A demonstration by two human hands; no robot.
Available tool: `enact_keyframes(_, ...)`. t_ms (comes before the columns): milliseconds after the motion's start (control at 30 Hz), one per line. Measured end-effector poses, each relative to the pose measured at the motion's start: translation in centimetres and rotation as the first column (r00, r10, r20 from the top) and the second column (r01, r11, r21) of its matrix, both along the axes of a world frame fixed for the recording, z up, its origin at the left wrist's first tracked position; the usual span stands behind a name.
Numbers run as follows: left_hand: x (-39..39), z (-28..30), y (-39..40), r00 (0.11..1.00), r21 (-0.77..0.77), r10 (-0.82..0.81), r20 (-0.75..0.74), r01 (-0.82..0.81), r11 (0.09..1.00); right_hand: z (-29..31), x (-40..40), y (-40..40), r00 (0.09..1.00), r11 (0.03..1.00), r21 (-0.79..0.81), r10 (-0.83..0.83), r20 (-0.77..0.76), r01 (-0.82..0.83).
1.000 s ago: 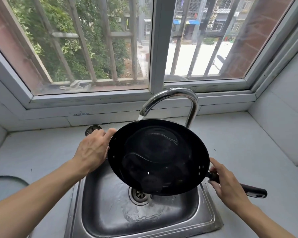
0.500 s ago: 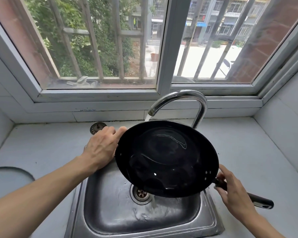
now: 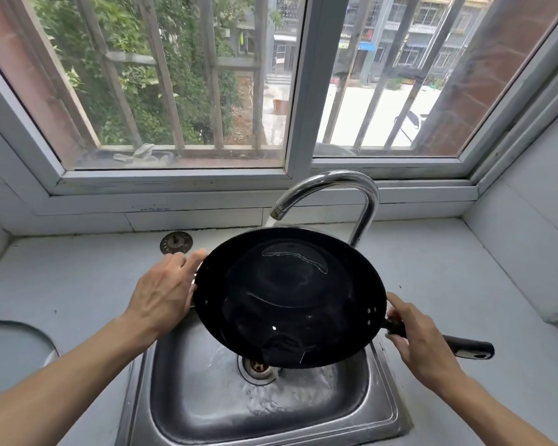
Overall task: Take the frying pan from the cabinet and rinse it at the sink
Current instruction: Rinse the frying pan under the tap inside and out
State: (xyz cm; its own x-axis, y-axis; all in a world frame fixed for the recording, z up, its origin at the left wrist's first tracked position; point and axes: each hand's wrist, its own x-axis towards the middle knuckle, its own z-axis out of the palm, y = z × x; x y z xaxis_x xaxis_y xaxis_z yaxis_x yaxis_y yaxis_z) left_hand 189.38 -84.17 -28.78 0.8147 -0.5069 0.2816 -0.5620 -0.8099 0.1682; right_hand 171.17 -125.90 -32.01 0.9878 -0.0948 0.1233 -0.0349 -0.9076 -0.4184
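The frying pan (image 3: 289, 297) is tipping further over the sink (image 3: 207, 413) now, so water is pouring out. The right hand (image 3: 422, 342) is holding its handle, the left hand (image 3: 165, 294) is steadying the rim, fingers now straighter

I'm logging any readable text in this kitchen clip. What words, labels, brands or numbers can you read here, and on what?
None can be read.
Tile under the window sill: a small blue mark at its top edge, too small and blurred to read.
Buildings across the street: coloured patches that may be signs, too blurred to read.
Pan, tap, sink: no lettering shows.
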Motion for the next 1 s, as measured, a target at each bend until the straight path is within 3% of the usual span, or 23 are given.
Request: enact_keyframes(1000,-6.0,-2.3,9.4,0.932,-0.159,0.294,-0.213,-0.330,0.931,5.4,10.2,5.9,0.945,0.909,-0.268,0.326,-0.016,-0.318)
